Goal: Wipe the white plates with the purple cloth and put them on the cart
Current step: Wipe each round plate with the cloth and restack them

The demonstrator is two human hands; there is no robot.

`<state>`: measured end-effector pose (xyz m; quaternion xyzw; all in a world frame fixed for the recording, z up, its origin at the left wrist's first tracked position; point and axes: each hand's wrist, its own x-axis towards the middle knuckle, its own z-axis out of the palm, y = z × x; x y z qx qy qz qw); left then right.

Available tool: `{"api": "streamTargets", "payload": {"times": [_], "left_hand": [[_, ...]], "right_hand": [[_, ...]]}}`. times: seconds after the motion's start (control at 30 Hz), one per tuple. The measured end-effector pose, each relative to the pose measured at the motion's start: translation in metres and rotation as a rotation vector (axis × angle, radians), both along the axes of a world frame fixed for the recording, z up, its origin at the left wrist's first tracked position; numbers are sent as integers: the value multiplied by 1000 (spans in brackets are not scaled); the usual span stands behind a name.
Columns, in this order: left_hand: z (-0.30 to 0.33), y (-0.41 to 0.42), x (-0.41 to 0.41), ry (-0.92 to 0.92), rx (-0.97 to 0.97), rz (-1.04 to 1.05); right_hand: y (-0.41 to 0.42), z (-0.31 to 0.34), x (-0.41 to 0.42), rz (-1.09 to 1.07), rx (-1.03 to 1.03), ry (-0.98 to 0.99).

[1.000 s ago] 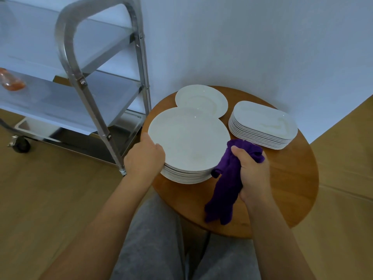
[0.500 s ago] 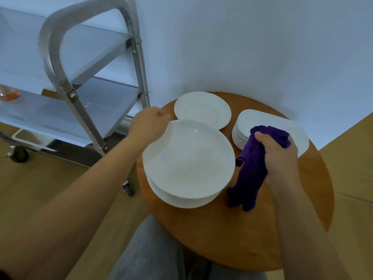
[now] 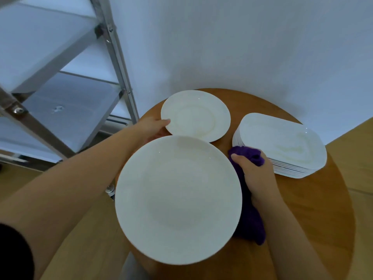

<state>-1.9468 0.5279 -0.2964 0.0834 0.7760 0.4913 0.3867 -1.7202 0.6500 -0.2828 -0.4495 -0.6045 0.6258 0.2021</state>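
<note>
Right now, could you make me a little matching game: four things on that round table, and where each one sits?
Things:
1. small round plate
2. large round plate
3. oblong plates
4. purple cloth

Places:
A. stacked at the table's right
B. gripped in the right hand
C. far side, the left hand at its rim
D. nearest the camera

Pairs: 1-C, 2-D, 3-A, 4-B

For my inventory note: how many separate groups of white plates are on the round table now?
3: the small round plate at the far side, the large round plate nearest the camera, and the oblong stack on the right. Plates under the large one may be hidden.
</note>
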Motion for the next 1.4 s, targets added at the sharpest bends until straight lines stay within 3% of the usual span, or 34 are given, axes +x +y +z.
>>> {"api": "streamTargets", "payload": {"times": [0.1,0.2,0.33,0.6,0.93,1.03,1.2,1.4], "left_hand": [[-5,7,-1,99,-68,-23],[-6,10,0,86,-76,56],[3,5,3,-182,251,306],[82,-21,23,4,371,355],[118,-74,152,-62,442,159],[112,-92,190,-121,441,101],[108,-113,213,-30,282,7],[109,-110,223,-516,500,96]], "right_hand": [[0,0,-2,7,-21,-8],[3,2,1,-2,-46,-7],[6,5,9,-27,-62,3],[-4,42,30,-94,-18,37],[-47,96,82,-99,-249,373],[-58,91,107,-160,-285,358],[-70,80,153,-194,-367,328],[-79,82,188,-111,-349,233]]}}
